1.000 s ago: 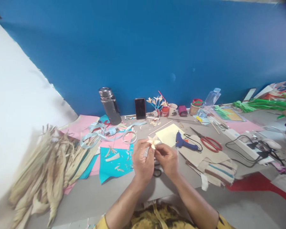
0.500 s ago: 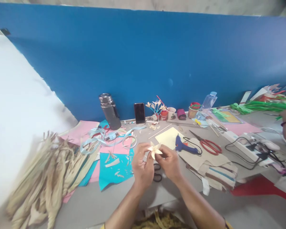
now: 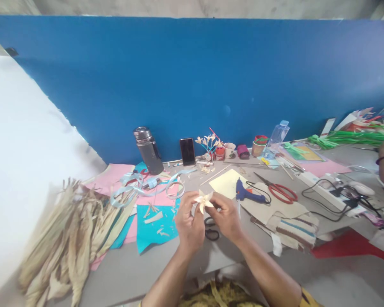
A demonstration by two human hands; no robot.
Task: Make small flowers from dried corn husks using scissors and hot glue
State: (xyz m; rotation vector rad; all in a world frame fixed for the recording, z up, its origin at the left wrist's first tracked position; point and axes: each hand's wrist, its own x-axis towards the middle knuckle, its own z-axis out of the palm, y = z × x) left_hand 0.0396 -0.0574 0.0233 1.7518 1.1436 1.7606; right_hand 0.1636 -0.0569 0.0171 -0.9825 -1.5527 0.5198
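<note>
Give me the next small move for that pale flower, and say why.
I'd probably hold the pale flower in the left hand alone, freeing the right hand: its petals are spread open, both hands meet at it, and the blue glue gun lies unheld on the right-hand side, seemingly within easy reach.

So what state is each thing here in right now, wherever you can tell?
Cream flower: petals spread, between left hand and right hand
Grey flask: standing, lid on
Phone: upright, screen dark
Water bottle: cap on
Glue gun: lying down; hot or cold, can't tell
Red-handled scissors: lying flat, blades apparently closed
Power strip: plugs in it
</note>
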